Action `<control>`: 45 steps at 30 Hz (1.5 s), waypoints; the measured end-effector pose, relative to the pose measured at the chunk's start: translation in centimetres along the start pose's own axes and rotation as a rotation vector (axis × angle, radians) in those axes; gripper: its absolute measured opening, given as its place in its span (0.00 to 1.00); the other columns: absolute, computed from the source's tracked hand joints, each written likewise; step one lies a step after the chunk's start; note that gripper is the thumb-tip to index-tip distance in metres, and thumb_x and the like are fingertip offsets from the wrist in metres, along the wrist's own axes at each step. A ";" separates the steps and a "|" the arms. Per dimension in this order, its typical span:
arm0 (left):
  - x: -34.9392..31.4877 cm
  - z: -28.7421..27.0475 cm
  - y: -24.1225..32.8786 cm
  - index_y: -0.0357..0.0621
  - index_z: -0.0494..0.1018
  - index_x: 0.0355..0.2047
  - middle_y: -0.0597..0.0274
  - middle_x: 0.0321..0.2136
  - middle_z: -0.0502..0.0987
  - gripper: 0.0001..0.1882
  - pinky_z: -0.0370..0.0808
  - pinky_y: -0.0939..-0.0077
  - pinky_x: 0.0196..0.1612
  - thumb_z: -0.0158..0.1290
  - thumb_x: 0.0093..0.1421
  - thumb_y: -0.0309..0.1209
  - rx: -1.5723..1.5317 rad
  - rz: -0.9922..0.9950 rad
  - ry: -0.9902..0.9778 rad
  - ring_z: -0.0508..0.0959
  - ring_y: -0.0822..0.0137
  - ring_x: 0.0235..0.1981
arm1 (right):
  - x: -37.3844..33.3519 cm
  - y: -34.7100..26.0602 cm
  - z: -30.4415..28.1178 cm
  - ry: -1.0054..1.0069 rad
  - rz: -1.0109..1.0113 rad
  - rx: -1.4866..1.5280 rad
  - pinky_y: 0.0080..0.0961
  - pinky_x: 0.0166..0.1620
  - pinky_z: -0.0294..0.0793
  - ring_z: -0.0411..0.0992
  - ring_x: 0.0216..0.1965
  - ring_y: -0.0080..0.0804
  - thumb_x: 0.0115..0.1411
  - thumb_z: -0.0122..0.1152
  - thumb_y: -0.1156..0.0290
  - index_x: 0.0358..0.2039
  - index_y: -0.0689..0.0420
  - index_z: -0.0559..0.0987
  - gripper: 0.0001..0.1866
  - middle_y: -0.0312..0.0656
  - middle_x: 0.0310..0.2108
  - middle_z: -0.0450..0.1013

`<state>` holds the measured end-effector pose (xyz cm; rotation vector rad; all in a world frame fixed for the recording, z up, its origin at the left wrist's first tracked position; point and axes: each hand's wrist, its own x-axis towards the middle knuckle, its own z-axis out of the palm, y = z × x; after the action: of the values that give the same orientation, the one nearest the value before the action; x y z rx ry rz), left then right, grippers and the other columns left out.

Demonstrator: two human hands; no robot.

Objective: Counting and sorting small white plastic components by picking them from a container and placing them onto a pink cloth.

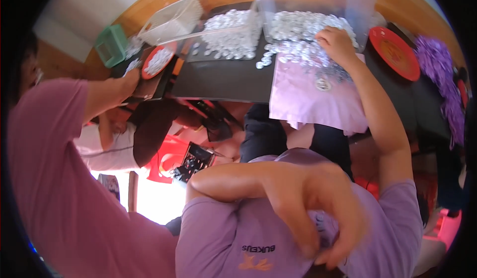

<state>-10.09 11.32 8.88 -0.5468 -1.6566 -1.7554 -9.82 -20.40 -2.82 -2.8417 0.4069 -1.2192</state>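
Observation:
My right hand (338, 45) is over a heap of small, round, shiny whitish pieces (298, 25) at the mouth of a clear plastic bin (365, 4). Its fingers are bent together among the pieces; what they grip, if anything, is hidden. Loose pieces spill from the bin onto a pink cloth (318, 104) draped over the table's front edge. On the cloth lies one round pale disc (323, 84) beside a small dark patch. My left hand (318, 203) hangs in front of my purple shirt, away from the table. Its fingers curve downward, blurred.
Another clear bin (233, 32) of similar pieces stands left of mine. Further left are a white basket (171, 22), a green basket (110, 46) and a red plate (159, 61) by a co-worker's hand (130, 81). A red-orange plate (395, 54) and purple strips (439, 74) lie right.

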 end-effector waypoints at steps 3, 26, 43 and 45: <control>-2.7 0.1 1.0 0.39 0.73 0.29 0.58 0.28 0.74 0.05 0.69 0.70 0.36 0.58 0.54 0.24 0.349 -0.294 0.707 0.74 0.58 0.32 | 0.3 -0.5 -0.2 -0.043 0.040 0.003 0.36 0.39 0.72 0.74 0.33 0.40 0.53 0.58 0.71 0.28 0.53 0.80 0.04 0.39 0.27 0.75; -10.9 -0.5 -5.5 0.39 0.74 0.30 0.57 0.26 0.74 0.10 0.72 0.69 0.31 0.59 0.47 0.17 1.569 -0.545 0.924 0.74 0.58 0.28 | 0.3 -4.0 -3.9 -0.121 0.163 -0.266 0.39 0.42 0.68 0.74 0.41 0.36 0.58 0.57 0.62 0.37 0.46 0.82 0.09 0.37 0.35 0.75; -15.4 -12.2 2.1 0.42 0.75 0.27 0.59 0.28 0.73 0.04 0.72 0.61 0.35 0.58 0.50 0.24 2.056 -0.853 1.266 0.74 0.55 0.33 | -8.6 -9.2 -6.8 0.088 0.260 0.318 0.28 0.30 0.72 0.75 0.26 0.38 0.53 0.59 0.79 0.32 0.59 0.78 0.05 0.42 0.27 0.75; -15.9 -12.7 2.0 0.43 0.74 0.26 0.59 0.27 0.73 0.03 0.72 0.61 0.35 0.58 0.50 0.24 2.019 -0.837 1.301 0.74 0.55 0.34 | -8.8 -9.1 -6.7 0.093 0.242 0.314 0.28 0.30 0.72 0.75 0.27 0.38 0.53 0.59 0.79 0.32 0.58 0.78 0.05 0.41 0.27 0.74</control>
<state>4.08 1.64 -2.18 1.8444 -1.5530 0.2006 -18.38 -8.90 -3.31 -2.4023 0.4958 -1.2448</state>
